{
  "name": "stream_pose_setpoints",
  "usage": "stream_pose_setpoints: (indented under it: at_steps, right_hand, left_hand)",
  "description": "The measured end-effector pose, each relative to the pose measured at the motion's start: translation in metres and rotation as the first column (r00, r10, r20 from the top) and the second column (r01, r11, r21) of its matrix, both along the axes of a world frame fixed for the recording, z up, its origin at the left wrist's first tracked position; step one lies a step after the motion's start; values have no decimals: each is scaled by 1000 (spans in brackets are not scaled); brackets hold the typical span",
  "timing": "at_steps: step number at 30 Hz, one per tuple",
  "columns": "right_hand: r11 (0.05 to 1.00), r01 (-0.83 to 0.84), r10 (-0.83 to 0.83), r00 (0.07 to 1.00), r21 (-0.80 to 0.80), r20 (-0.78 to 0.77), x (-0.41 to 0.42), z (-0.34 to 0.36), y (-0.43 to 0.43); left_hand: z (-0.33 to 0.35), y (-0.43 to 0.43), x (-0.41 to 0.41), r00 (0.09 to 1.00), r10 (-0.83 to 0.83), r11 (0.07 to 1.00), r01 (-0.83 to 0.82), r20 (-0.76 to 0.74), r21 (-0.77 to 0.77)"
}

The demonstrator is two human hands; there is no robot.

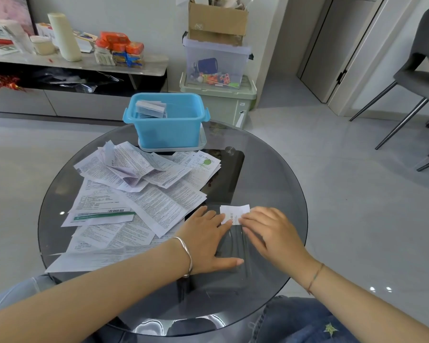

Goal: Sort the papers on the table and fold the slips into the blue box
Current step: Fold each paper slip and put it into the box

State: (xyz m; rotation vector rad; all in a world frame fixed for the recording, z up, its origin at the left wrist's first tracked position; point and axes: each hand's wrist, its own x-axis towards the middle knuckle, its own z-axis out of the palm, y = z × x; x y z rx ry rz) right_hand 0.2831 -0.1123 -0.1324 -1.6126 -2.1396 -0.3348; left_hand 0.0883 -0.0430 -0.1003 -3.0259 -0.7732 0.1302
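Reader: What shows up close?

Describer: A round glass worktop (270,174), seen from above. The left hand (208,233) lies flat on it, fingers straight. Its fingertips press the left end of a small white slip (233,212), and its thumb stretches along the glass. The right hand (270,231) lies flat too, fingers laid over the slip's right end and pressing it down. Neither of the hands curls round anything.

Reader: Where exactly is the slip?

Describer: On the glass near the front edge, between the two hands, with some print showing.

Reader: What else is on the worktop?

Describer: Papers (139,189), a loose overlapping pile of printed sheets, cover the left half, just beside the left hand. Behind them, at the far edge, a blue box (169,127) stands open on a pale tray (203,144). Folded slips (150,108) sit in its left part.
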Motion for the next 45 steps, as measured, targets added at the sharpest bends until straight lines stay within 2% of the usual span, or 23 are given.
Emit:
stream_pose_setpoints:
  at_steps: [8, 13, 19, 24, 29, 30, 31, 33, 34, 35, 37, 38, 41, 45]
  right_hand:
    - [988, 13, 14, 986, -156, 168, 4, 2, -6]
    - [971, 40, -4, 988, -237, 151, 21, 13, -13]
    - [980, 11, 20, 988, -201, 151, 21, 13, -4]
    - [912, 60, 0, 989, -405, 147, 16, 25, 13]
    - [961, 10, 56, 971, -275, 232, 11, 29, 25]
    - [975, 9, 35, 981, -221, 193, 12, 28, 26]
    - [978, 25, -7, 996, -205, 90, 12, 29, 27]
    - [956, 95, -150, 971, -278, -186, 9, 38, 29]
    - [939, 91, -219, 903, -333, -370, 8, 44, 31]
    - [934, 63, -259, 797, -351, -546, 4, 51, 34]
    - [947, 20, -265, 613, -320, -745, -9, 69, 48]
    - [951, -1, -256, 562, -311, -786, -15, 77, 57]
    - [943, -50, -264, 487, -329, -833, -36, 99, 93]
    - [932, -110, -273, 411, -345, -870, -66, 129, 149]
  left_hand:
    - [1, 0, 5, 1000, -4, 999, 3, 19, 36]
    - [-2, 3, 2, 1000, -10, 1000, 9, 12, 11]
    - [3, 3, -6, 999, -49, 998, 49, -2, -43]
    - [10, 31, 7, 999, -15, 988, 23, 51, -151]
    - [11, 47, 27, 999, -33, 996, 34, 23, -88]
    - [12, 48, 30, 999, -24, 998, 26, 32, -63]
    - [15, 50, 32, 998, -4, 999, 7, 61, -50]
    - [26, 60, 31, 987, 81, 993, -68, 139, -91]
    - [32, 67, 28, 970, 140, 981, -108, 198, -163]
    - [38, 74, 23, 945, 198, 957, -129, 262, -259]
    - [49, 89, 7, 878, 284, 902, -109, 386, -417]
    - [53, 97, 0, 843, 311, 883, -86, 439, -461]
    - [69, 120, -26, 735, 412, 832, -62, 538, -552]
    - [89, 162, -53, 599, 595, 731, -127, 535, -671]
